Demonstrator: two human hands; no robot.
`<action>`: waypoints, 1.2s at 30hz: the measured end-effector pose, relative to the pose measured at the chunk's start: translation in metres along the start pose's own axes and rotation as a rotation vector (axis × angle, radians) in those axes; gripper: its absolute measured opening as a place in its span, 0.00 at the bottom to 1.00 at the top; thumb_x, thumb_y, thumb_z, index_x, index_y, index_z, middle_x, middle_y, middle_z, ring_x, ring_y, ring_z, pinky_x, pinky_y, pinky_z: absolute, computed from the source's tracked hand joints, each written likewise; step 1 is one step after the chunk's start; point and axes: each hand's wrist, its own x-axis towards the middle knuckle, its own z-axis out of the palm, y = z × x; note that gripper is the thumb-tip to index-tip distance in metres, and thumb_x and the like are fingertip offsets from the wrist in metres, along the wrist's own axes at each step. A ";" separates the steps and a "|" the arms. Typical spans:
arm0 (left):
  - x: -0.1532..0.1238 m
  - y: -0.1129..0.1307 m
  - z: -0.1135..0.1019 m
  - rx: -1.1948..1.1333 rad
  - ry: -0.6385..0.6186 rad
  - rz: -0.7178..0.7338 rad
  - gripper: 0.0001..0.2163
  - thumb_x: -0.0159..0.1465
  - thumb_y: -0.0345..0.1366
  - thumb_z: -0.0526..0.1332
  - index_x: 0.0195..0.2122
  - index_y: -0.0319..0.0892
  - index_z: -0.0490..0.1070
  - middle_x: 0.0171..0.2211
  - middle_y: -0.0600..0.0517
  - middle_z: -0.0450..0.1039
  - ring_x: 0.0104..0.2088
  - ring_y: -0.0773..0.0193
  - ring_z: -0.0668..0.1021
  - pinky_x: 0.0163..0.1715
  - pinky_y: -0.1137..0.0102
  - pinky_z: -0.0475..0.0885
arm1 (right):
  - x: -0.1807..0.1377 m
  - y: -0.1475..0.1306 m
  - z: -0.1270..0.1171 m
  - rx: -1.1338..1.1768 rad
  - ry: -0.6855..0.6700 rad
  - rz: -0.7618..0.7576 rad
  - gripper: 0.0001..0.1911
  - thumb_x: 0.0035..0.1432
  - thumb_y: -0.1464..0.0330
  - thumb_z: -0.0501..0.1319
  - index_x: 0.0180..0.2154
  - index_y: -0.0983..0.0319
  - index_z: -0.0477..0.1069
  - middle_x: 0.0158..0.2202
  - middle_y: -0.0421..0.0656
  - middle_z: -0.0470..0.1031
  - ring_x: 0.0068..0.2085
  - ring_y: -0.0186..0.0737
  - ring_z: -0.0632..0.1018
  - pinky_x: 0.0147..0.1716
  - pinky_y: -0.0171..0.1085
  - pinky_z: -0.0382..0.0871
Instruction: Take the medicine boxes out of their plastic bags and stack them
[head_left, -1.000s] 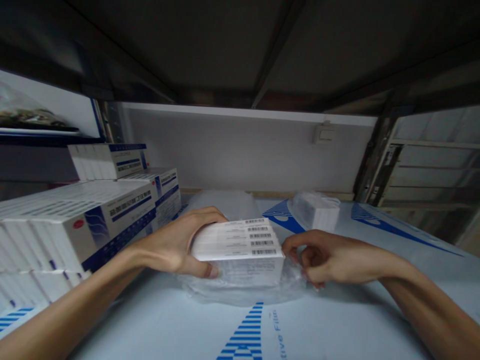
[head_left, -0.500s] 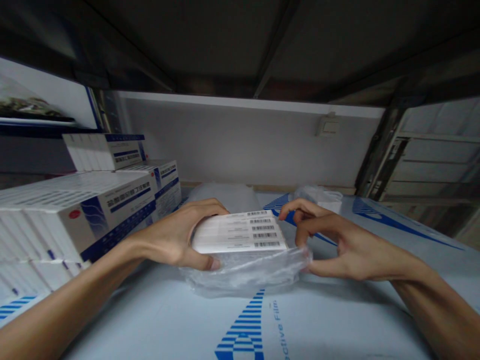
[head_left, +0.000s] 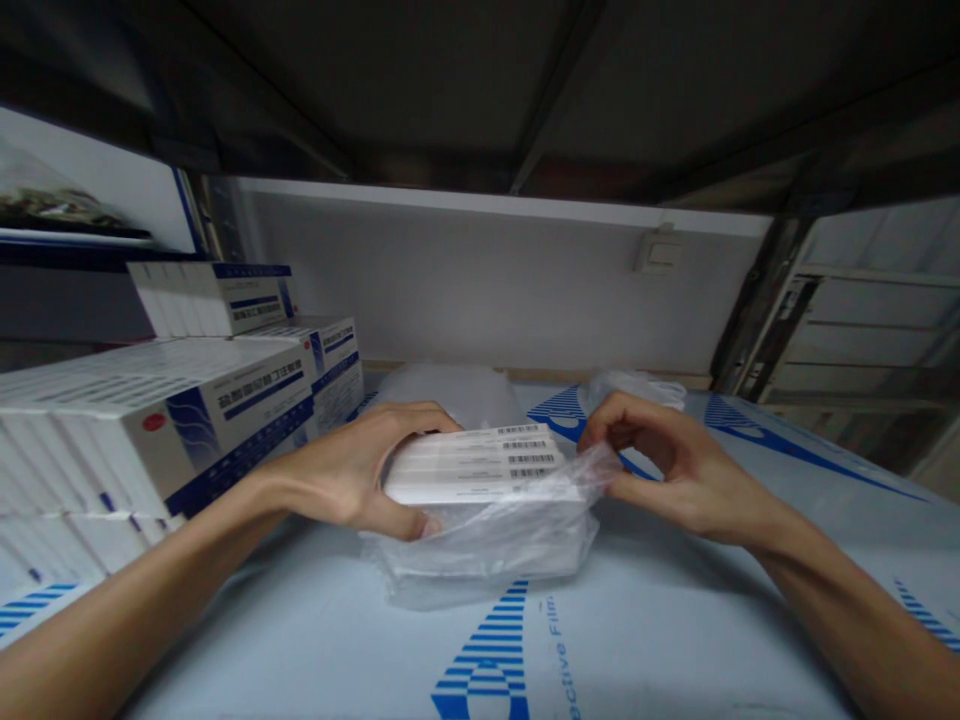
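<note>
Several thin white boxes [head_left: 450,462], packed side by side with barcodes at their right ends, rest on the film-covered surface. My left hand [head_left: 367,465] grips this bundle at its left end, thumb on the near side and fingers over the far side. Crumpled clear plastic wrap [head_left: 502,550] lies along the near face of the boxes and rises over their front right corner. A fold of that wrap is pinched between the thumb and fingers of my right hand [head_left: 660,455], just right of the bundle.
Stacked white and blue boxes [head_left: 247,395] stand at the left. Clear plastic [head_left: 450,390] lies behind the bundle, with more crumpled plastic [head_left: 637,387] at the back right. A dark shelf [head_left: 450,100] hangs low overhead. Metal posts [head_left: 772,310] flank the back wall.
My right hand has lifted the wrap upward, so it now covers the front right corner of the boxes and part of the barcodes. My left hand keeps its grip in nearly the same place.
</note>
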 end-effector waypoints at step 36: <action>-0.032 0.015 -0.024 0.101 -0.058 0.176 0.09 0.57 0.35 0.70 0.32 0.44 0.69 0.41 0.52 0.72 0.45 0.60 0.74 0.45 0.69 0.70 | -0.005 -0.010 -0.017 0.244 -0.415 -0.165 0.13 0.50 0.64 0.72 0.28 0.62 0.71 0.40 0.46 0.77 0.41 0.40 0.77 0.42 0.40 0.69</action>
